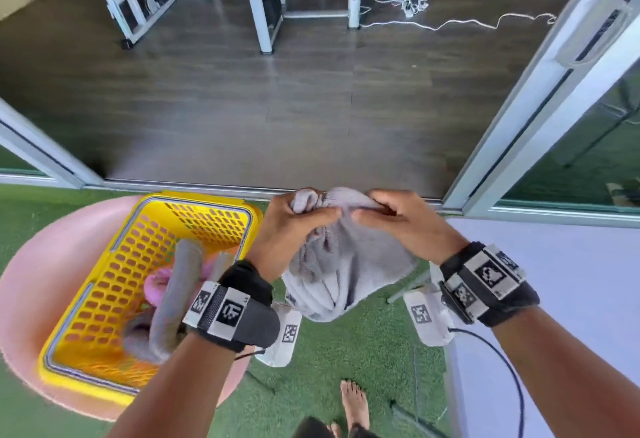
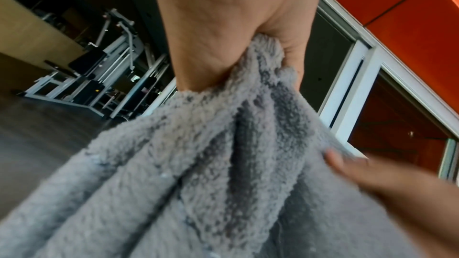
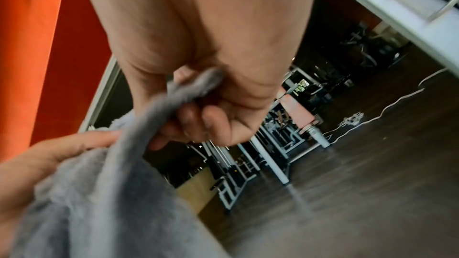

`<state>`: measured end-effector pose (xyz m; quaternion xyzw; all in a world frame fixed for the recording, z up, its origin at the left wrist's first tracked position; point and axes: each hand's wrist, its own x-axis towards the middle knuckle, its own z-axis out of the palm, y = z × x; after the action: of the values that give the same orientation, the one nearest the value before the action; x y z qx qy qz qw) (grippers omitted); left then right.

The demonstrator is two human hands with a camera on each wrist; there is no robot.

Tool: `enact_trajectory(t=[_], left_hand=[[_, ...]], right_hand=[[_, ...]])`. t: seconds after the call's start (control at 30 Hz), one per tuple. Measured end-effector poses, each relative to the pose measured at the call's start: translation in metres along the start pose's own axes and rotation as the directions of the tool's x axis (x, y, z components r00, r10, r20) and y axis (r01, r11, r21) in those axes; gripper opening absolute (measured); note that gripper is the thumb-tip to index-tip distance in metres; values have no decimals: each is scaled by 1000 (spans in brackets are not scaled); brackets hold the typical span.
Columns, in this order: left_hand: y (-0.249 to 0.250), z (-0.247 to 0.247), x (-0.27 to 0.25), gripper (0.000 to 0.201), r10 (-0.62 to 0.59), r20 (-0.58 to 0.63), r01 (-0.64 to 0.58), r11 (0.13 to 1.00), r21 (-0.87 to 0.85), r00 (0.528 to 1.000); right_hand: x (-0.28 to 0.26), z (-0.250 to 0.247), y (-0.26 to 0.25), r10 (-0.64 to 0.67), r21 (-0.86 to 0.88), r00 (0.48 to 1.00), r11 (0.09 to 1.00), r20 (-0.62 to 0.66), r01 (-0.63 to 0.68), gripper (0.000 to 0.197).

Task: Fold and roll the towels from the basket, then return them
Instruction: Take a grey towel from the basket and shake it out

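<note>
From above, the person stands barefoot on green turf at an open sliding door, both hands raised in front of the chest. The left hand (image 1: 289, 230) has its fingers curled round a bunched corner of a grey towel (image 1: 341, 275), and the right hand (image 1: 403, 221) pinches the top edge just beside it, the two hands nearly touching. The rest of the towel hangs crumpled below them, clear of the ground. To the person's left a yellow basket (image 1: 79, 316) sits on a pink round seat (image 1: 24, 285); inside it lie a rolled grey towel (image 1: 176, 295) and a pink towel (image 1: 156, 287), partly hidden behind the left wrist. A bare foot (image 1: 355, 403) shows at the bottom, and a pale table (image 1: 554, 299) stands at the right.

From the left wrist, the left hand (image 2: 231, 32) is closed tight on a gathered wad of the grey towel (image 2: 211, 174), which fans out in deep folds below the grip. The fingers of the right hand (image 2: 367, 176) touch the cloth from the right, blurred.

From the right wrist, the right hand (image 3: 198, 77) pinches a thin ridge of the grey towel (image 3: 111, 203) between thumb and curled fingers. The left hand (image 3: 44, 162) lies against the cloth at the lower left. Gym machines (image 3: 285, 140) stand on the dark floor beyond.
</note>
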<state>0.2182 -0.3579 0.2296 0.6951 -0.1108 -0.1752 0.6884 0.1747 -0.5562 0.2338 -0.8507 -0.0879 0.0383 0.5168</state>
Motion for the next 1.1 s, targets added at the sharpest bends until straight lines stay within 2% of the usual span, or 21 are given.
enact_trajectory(t=[0.13, 0.2, 0.3, 0.37, 0.43, 0.5, 0.6, 0.67, 0.77, 0.87, 0.93, 0.97, 1.03, 1.1], left_hand=[[6, 10, -22, 35, 22, -107, -29, 998, -60, 994], [6, 17, -35, 34, 24, -77, -27, 999, -42, 997], [-2, 31, -61, 45, 37, -48, -39, 998, -43, 998], [-14, 41, -76, 50, 61, -39, -64, 996, -61, 997], [-23, 53, -93, 44, 75, -54, -76, 997, -21, 996], [-27, 64, -110, 38, 93, -99, -93, 996, 7, 991], [-32, 73, -127, 31, 137, -228, -114, 987, 110, 964], [-45, 66, -138, 33, 99, -356, -26, 978, 206, 929], [-80, 47, -164, 43, 53, -555, 143, 942, 303, 830], [-124, 33, -201, 51, 62, -663, 285, 870, 403, 746], [-153, 40, -227, 51, -42, -726, 436, 823, 364, 686], [-165, 52, -238, 50, -119, -752, 503, 808, 307, 649], [-191, 88, -253, 47, -258, -772, 602, 775, 194, 581], [-217, 138, -254, 47, -361, -744, 650, 749, 129, 563]], right_hand=[[-52, -13, 26, 193, -9, 981, 981, 17, -193, 33], [-75, -18, 27, 247, 55, 969, 968, -11, -246, 31], [-97, -25, 17, 240, 84, 963, 969, -121, -231, 20], [-108, -31, 10, 252, 150, 954, 962, -161, -229, 26], [-119, -36, 4, 265, 229, 949, 948, -173, -223, 26], [-123, -37, 1, 248, 254, 950, 947, -191, -196, 24], [-107, -44, 0, 212, 233, 956, 959, -204, -163, 23], [-83, -52, 3, 192, 216, 961, 965, -200, -148, 19], [-40, -69, 15, 208, 175, 958, 969, -197, -175, 16], [-4, -91, 45, 232, 15, 958, 972, -170, -233, 21], [11, -97, 72, 248, -169, 962, 950, -113, -264, 20], [15, -95, 83, 254, -259, 964, 929, -79, -266, 14], [18, -91, 112, 251, -467, 968, 854, -11, -227, 14], [10, -87, 143, 267, -675, 958, 726, 103, -130, 19]])
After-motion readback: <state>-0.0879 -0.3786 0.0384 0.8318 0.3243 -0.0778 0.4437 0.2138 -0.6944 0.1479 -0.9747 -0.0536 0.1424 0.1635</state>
